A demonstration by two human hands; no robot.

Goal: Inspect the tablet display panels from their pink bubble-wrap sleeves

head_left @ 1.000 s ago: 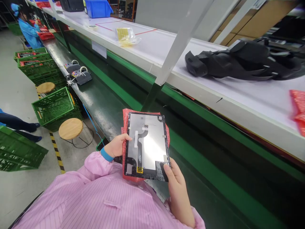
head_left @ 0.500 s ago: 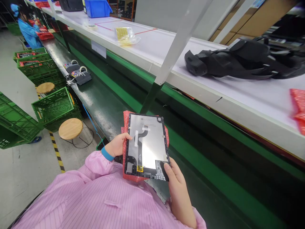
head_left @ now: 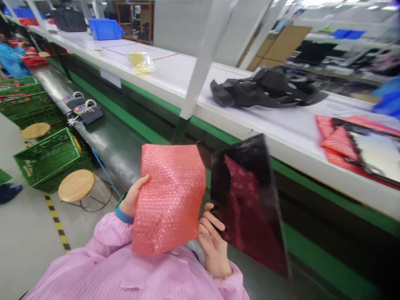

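My left hand (head_left: 134,196) grips the left edge of a red bubble-wrap bag (head_left: 170,196), thumb on top, in front of my body. My right hand (head_left: 213,239) is closed on the lower left edge of a tablet screen panel (head_left: 250,204). The panel is tilted upright, and its dark glossy face shows a red reflection. It stands apart from the bag on the right, though the fingers of my right hand are close to the bag's edge. The panel's back is hidden.
On the white shelf (head_left: 175,85) lie black straps (head_left: 265,89), a yellow packet in clear plastic (head_left: 141,62) and another panel (head_left: 375,150) on red bubble wrap. Green crates (head_left: 46,160) and a round stool (head_left: 76,185) stand left of the dark bench (head_left: 121,150). A co-worker in blue (head_left: 11,58) is far left.
The panel, earlier lying back up on the bag, has come off to the right in my right hand and turned to show its dark face. The bag stays in my left hand. The view has swung right.
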